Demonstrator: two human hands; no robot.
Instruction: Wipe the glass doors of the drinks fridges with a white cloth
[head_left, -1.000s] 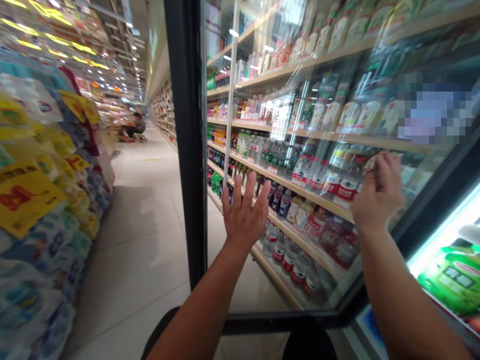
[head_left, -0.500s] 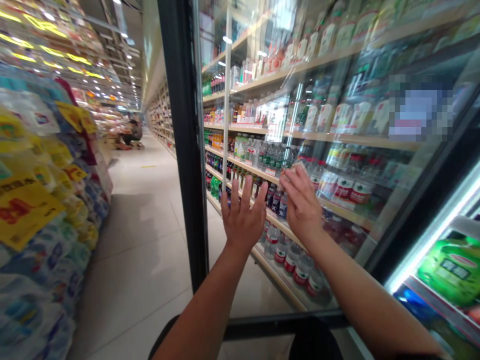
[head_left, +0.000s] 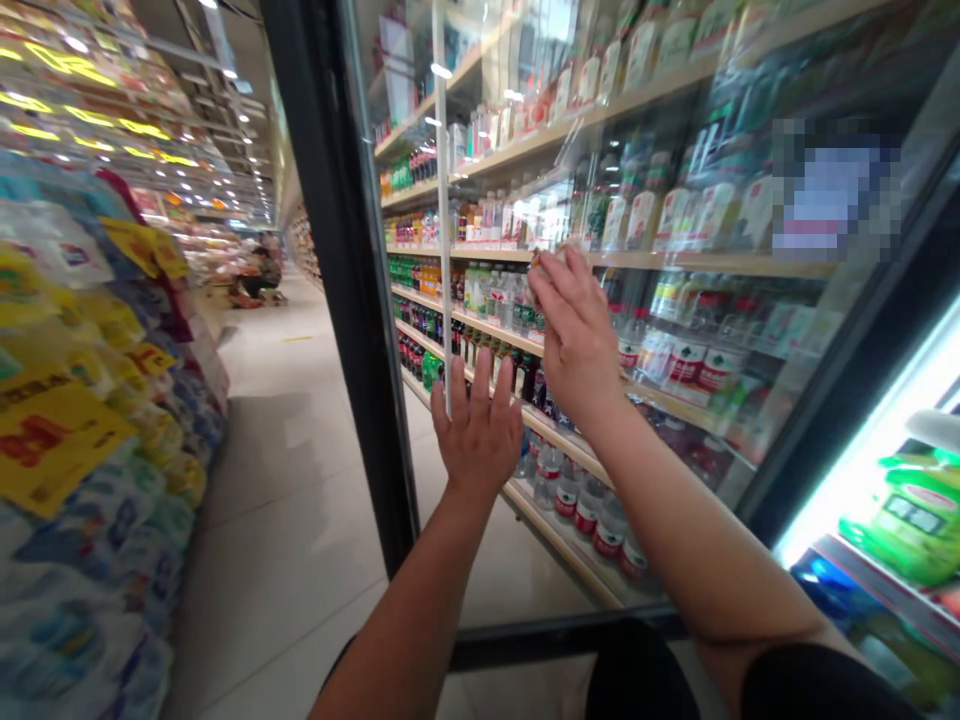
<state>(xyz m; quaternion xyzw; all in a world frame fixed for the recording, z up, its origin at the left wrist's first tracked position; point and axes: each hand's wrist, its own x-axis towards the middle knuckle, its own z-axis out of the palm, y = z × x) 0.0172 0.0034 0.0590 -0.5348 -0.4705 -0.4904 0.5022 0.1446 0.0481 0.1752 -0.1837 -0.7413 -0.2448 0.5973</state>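
Observation:
A glass door (head_left: 495, 560) with a dark frame stands swung open in front of me. My left hand (head_left: 480, 430) lies spread flat at the lower part of the pane, fingers pointing up. Higher and to the right, my right hand (head_left: 574, 330) is pressed toward the same glass with its fingers together over a crumpled whitish cloth (head_left: 576, 256). Only small edges of that cloth show past the fingertips; the rest is hidden under the hand. Bottles on wooden shelves appear in or through the glass behind both hands.
The black door frame (head_left: 337, 280) runs up on the left of the pane. A lit cooler shelf (head_left: 885, 590) with a green package (head_left: 911, 510) is at the right. Bagged goods are stacked on the left beside a yellow sign (head_left: 60, 435). A person (head_left: 262, 270) crouches far down the aisle.
My right hand has slid up and slightly left along the glass with the cloth. My left hand stays spread at nearly the same place. The view has shifted slightly.

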